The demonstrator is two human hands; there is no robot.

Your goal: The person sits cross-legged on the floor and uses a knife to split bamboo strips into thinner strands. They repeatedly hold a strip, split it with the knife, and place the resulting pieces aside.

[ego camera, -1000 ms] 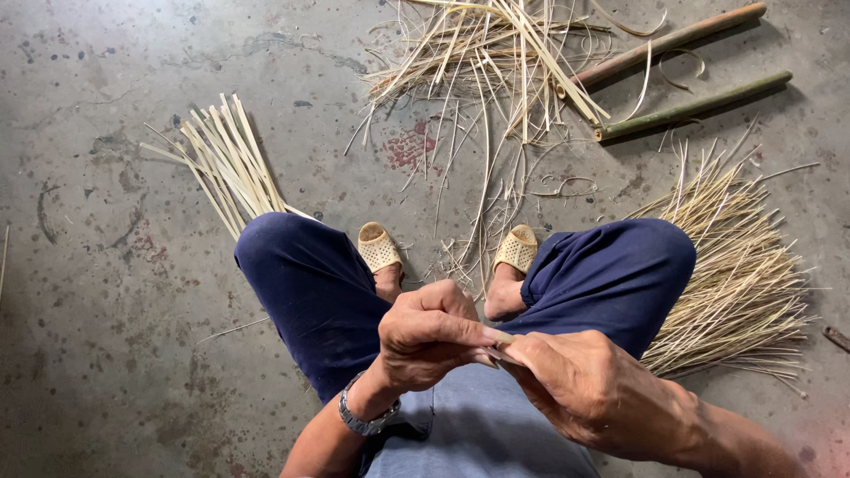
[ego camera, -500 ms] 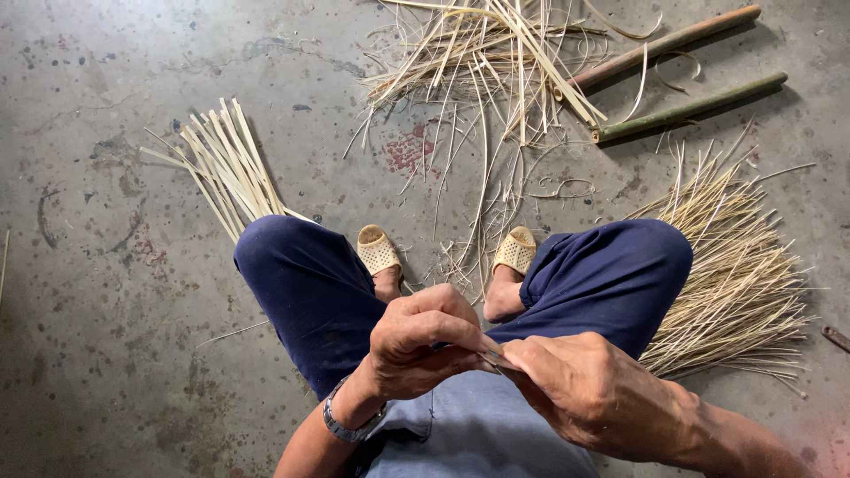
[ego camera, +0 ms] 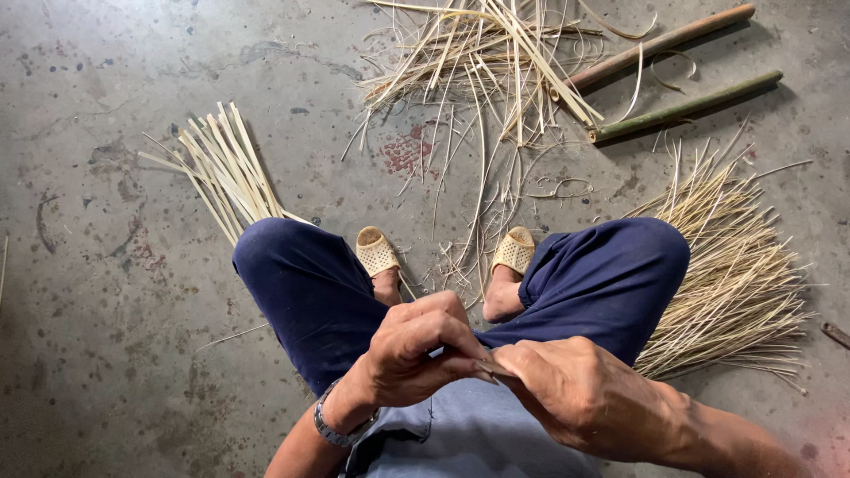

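Observation:
I sit on a concrete floor with my knees apart in dark blue trousers and woven sandals on my feet. My left hand (ego camera: 416,354), with a metal watch at the wrist, and my right hand (ego camera: 575,398) meet over my lap. Both pinch a small thin dark sliver (ego camera: 485,365) between their fingertips; its kind is too small to tell. A bundle of thin pale bamboo strips (ego camera: 735,274) fans out beside my right knee. Another bunch of flat pale strips (ego camera: 221,164) lies by my left knee.
A loose heap of split strips and shavings (ego camera: 487,62) lies ahead of my feet. Two bamboo poles, one brown (ego camera: 655,44) and one green (ego camera: 691,106), lie at the upper right. A dark object (ego camera: 834,334) pokes in at the right edge.
My hands have stayed together over my lap with only small finger shifts. My left wrist has turned slightly, showing more of the watch.

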